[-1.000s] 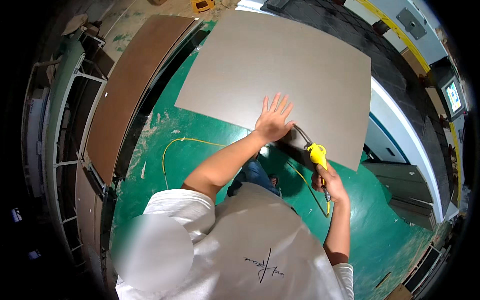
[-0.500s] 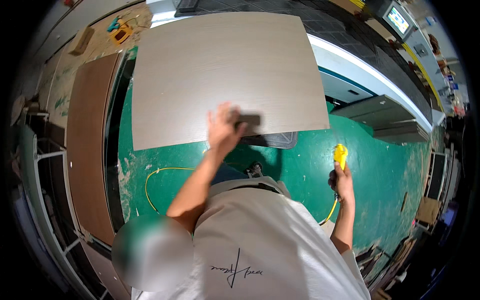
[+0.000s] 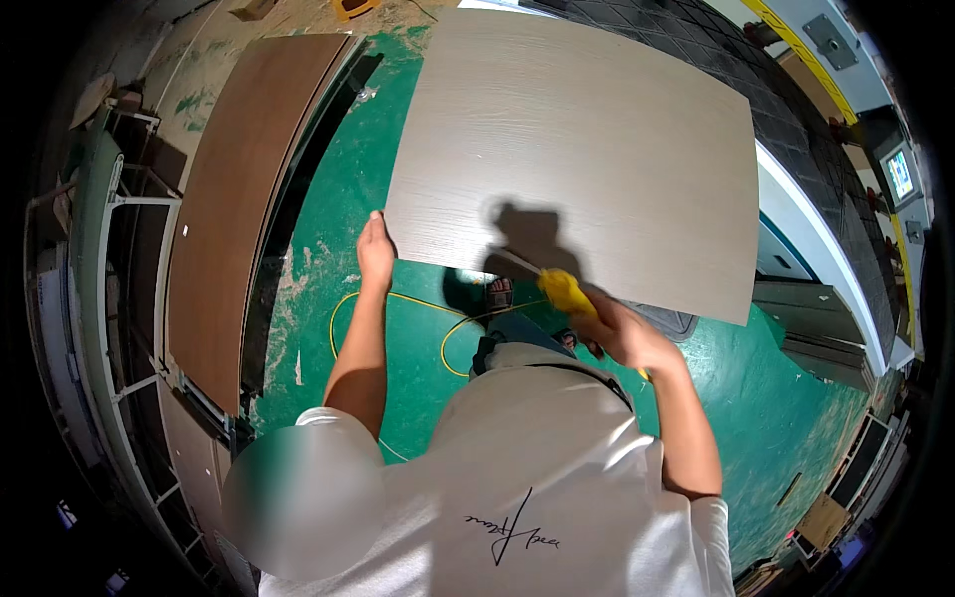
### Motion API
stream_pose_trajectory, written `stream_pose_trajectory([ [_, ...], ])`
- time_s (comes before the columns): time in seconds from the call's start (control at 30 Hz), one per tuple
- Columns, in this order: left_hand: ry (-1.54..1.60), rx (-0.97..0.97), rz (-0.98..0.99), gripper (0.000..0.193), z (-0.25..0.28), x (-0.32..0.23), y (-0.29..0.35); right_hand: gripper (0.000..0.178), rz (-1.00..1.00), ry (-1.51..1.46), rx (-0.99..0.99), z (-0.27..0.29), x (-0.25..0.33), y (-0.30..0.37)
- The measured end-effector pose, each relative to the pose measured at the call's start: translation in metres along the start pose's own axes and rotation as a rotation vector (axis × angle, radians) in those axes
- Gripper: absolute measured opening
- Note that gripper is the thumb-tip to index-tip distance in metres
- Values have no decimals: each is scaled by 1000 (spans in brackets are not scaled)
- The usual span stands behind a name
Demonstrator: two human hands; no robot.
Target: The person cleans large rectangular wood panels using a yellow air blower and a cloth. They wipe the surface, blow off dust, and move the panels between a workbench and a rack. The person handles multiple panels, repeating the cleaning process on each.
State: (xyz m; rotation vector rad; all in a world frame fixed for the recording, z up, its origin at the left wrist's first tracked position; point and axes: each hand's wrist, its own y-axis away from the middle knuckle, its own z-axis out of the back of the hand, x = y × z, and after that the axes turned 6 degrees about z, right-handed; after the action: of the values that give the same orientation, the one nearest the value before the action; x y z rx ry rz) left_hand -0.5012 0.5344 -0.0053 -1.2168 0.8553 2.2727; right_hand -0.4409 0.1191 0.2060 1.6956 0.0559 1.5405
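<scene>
A large grey-beige wood-grain panel (image 3: 587, 149) lies flat in front of me at about waist height. My left hand (image 3: 375, 254) is closed on the panel's left edge at its near corner, some of its fingers hidden. In my right hand (image 3: 637, 338) is a yellow air blow gun (image 3: 565, 293), its thin nozzle pointing forward and left over the panel's near edge. Shadows of the hand and gun fall on the panel. A yellow air hose (image 3: 406, 298) curves over the floor below.
Brown panels (image 3: 249, 189) are stacked at the left, beside a metal rack (image 3: 124, 298). A machine with a dark bed (image 3: 796, 149) and a small screen (image 3: 899, 174) stands beyond the panel to the right. Grey boards (image 3: 811, 308) lie beside it. The green floor (image 3: 756, 458) bears dust patches.
My left hand has gone from the panel's top to its left edge. My right hand has brought the blow gun in from the right to the panel's near edge. The view has shifted left.
</scene>
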Motion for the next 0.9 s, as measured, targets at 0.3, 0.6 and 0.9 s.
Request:
stream_pose_trajectory([
  [0.3, 444, 235, 337, 45, 39, -20, 22, 44, 191, 260, -136, -58, 61, -112],
  [0.6, 17, 276, -24, 41, 26, 3, -41, 23, 90, -347, -537, -2, 1, -83],
  [0.9, 150, 336, 28, 44, -17, -40, -81, 26, -130, -734, -1324, -1, -105, 55],
])
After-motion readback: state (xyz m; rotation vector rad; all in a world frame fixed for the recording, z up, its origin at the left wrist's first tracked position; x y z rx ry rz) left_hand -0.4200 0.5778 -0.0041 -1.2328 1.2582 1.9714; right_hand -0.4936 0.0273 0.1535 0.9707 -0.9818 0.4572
